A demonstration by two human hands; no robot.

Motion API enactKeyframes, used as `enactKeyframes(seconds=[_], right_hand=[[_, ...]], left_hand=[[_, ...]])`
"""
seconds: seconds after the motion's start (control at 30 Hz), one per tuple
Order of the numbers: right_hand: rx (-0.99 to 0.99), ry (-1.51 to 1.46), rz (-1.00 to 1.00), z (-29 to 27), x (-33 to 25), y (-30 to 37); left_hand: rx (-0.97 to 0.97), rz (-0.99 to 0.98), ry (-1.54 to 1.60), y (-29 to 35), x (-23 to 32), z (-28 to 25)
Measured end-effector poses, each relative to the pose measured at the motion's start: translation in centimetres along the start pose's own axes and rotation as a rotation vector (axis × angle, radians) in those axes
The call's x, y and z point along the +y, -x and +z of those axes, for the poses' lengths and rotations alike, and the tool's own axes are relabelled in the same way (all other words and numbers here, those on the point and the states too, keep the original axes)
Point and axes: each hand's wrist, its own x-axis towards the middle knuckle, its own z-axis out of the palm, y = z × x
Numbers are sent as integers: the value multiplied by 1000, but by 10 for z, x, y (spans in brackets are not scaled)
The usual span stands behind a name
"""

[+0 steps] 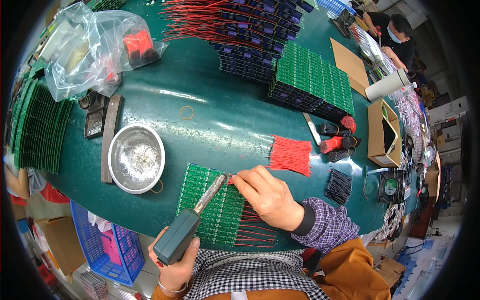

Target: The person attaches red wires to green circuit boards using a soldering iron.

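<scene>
My left hand [176, 269] is closed around the dark grey-green handle of a soldering iron [184, 232]. Its metal barrel slants up and right over a green circuit board panel [220, 220] at the near table edge, and the tip sits by the panel's upper right corner. Right there, the fingers of my right hand [267, 197] pinch a red wire [230, 179] against the panel's edge. Several red wires stick out from the panel's lower right side, passing below my right wrist. Above my right hand lies a pile of loose red wires [290, 155].
Left of the panel stands a white-rimmed bowl [111, 160] beside a flat metal bar [111, 137]. Stacked green boards [315, 75] and wired boards [255, 35] fill the back. Black wires [338, 187], wire bundles and an open carton [384, 132] stand right. A co-worker [395, 42] sits far right.
</scene>
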Motion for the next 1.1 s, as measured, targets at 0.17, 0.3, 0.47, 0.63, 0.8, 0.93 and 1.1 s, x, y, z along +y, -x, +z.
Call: enactKeyframes(seconds=[0.17, 0.3, 0.47, 0.63, 0.8, 0.93, 1.1], right_hand=[[2, -4, 0, 0, 1, -1], [7, -4, 0, 0, 0, -1], [3, -8, 2, 0, 0, 0], [7, -4, 1, 1, 0, 1], [13, 0, -5, 0, 0, -1], [13, 4, -3, 1, 0, 0], [29, 18, 3, 1, 0, 1]], left_hand=[[-31, -14, 14, -4, 3, 0], [-42, -47, 51, -7, 8, 0], [-67, -16, 17, -9, 10, -1], [-76, -127, 43, -1, 8, -4], [-58, -200, 45, 9, -4, -13], [-42, -194, -6, 16, -16, -31], [467, 358, 126, 8, -22, -57]])
